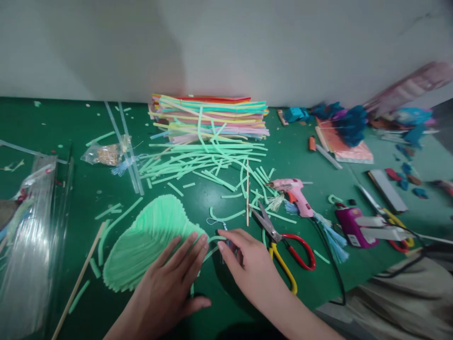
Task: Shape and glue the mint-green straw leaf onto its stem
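My left hand (pixel 173 278) lies flat, fingers spread, on the right edge of a fan-shaped pale green piece made of folded paper strips (pixel 141 241). My right hand (pixel 247 264) rests just to its right, its fingertips touching a thin green strip (pixel 215 239) at the fan's tip. A small bluish thing lies under the right hand's fingers; what it is cannot be made out. Scissors with red and yellow handles (pixel 283 245) lie immediately right of that hand.
Loose green strips (pixel 198 165) litter the green table (pixel 53 132) before a stack of coloured paper (pixel 212 118) at the wall. A pink glue gun (pixel 295 193), a thin wooden stick (pixel 247 193), a purple tool (pixel 350 226) and clear plastic sleeves (pixel 28 245) lie around.
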